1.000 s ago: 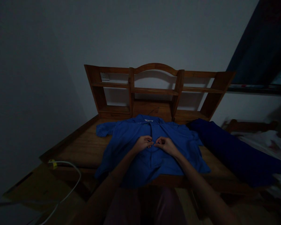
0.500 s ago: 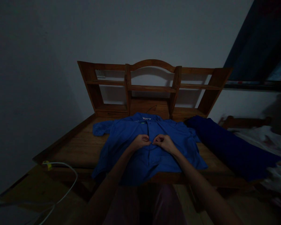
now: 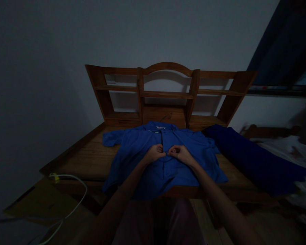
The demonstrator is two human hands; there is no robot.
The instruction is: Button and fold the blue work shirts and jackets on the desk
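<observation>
A blue short-sleeved shirt (image 3: 137, 146) lies front up on the wooden desk (image 3: 86, 160), its collar toward the shelf and its lower hem over the front edge. My left hand (image 3: 155, 153) pinches the shirt's front placket at mid-chest, fingers curled. Just to its right, my right hand (image 3: 180, 153) pinches the other side of the placket, thumb and forefinger together. The fingertips of both hands nearly meet. Whether a button is between them is too dark and small to make out.
A wooden shelf unit (image 3: 165, 95) rises at the desk's back. Dark blue cloth (image 3: 250, 160) lies along the right side, beside whitish fabric (image 3: 283, 149). A white cable (image 3: 84, 190) hangs at the front left.
Both hands stay pinched at the same part of the placket, with only slight finger movement. The whole view has shifted a little.
</observation>
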